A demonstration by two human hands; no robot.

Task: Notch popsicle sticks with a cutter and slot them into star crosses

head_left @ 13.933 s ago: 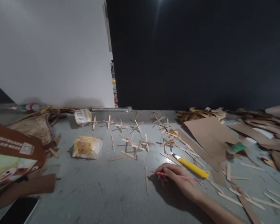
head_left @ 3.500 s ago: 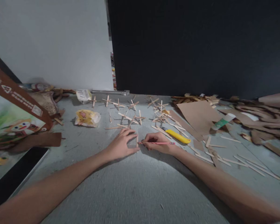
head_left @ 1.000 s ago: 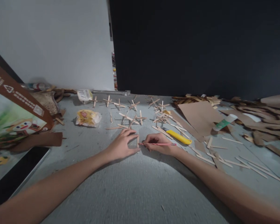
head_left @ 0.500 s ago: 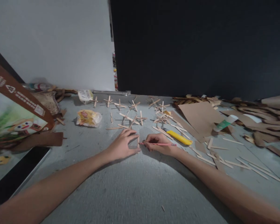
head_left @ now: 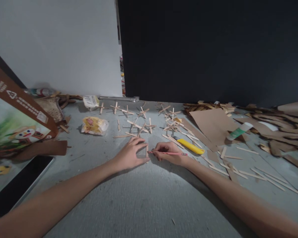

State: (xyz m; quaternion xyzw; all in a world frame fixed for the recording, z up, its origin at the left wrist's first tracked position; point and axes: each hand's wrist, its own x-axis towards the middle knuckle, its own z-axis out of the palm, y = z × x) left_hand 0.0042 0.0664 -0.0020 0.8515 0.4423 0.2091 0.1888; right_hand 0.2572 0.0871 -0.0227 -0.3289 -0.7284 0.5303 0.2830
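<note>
My left hand (head_left: 131, 154) grips a short wooden stick (head_left: 147, 151) by its two ends, thumb at the near end and fingers at the far one, flat on the grey table. In my right hand (head_left: 169, 153) is a pink pencil (head_left: 172, 153), its tip at the stick's right side. A yellow utility knife (head_left: 190, 146) lies just beyond my right hand. Past both hands stand several small crossed-stick pieces (head_left: 139, 125), made of the same thin wood.
Loose sticks (head_left: 252, 174) and brown cardboard (head_left: 210, 124) cover the right side, with a glue stick (head_left: 239, 131) on top. At left are a phone (head_left: 22, 183), a printed box (head_left: 22, 115) and a yellow snack packet (head_left: 94, 126). Dark and white panels stand behind.
Almost nothing differs. Both hands keep their places, and the pencil remains at the stick.
</note>
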